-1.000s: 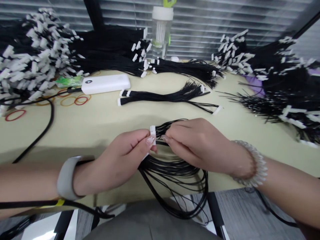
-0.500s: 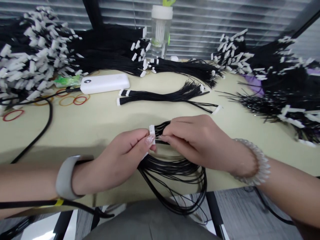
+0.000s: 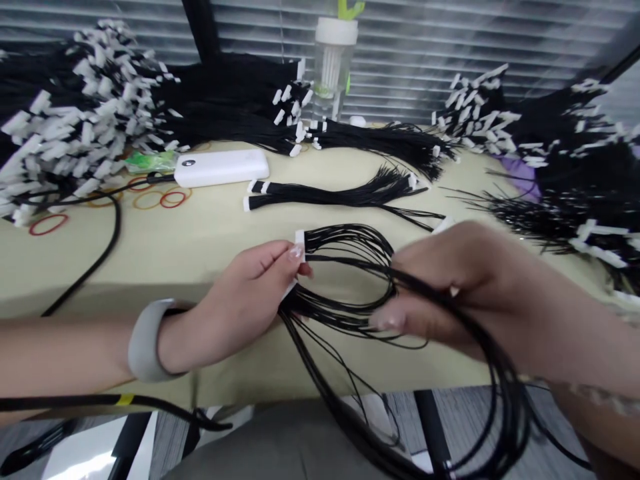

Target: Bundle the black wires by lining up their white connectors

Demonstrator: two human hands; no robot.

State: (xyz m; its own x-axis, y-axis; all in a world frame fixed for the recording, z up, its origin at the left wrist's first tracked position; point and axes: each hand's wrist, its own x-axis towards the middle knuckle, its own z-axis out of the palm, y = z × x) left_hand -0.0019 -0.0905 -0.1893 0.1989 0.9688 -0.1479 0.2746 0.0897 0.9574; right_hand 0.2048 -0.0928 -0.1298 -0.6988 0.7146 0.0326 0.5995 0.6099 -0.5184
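My left hand (image 3: 255,293) pinches a white connector (image 3: 300,245) between thumb and fingers, above the table's front part. Black wires (image 3: 350,235) run rightward out of this connector and loop back toward a second white piece, partly hidden beneath my left fingers. Blurred by motion, my right hand (image 3: 445,287) is bent around a bundle of black wires (image 3: 475,333) lying across its palm side. From there the bundle drops in a wide loop past the table edge. My right thumb is beside the smaller loop.
Two short black wire harnesses (image 3: 325,197) lie beyond my hands. Heaps of wires with white connectors (image 3: 95,133) fill the back left and right. A white power bank (image 3: 223,167), rubber bands (image 3: 173,199) and a clear bottle (image 3: 333,67) are also there. A black cable (image 3: 113,233) crosses the left.
My right hand has moved right and toward me, away from the connector, drawing part of the wires out into a larger loop. My left hand still holds the connector. The view has shifted slightly.
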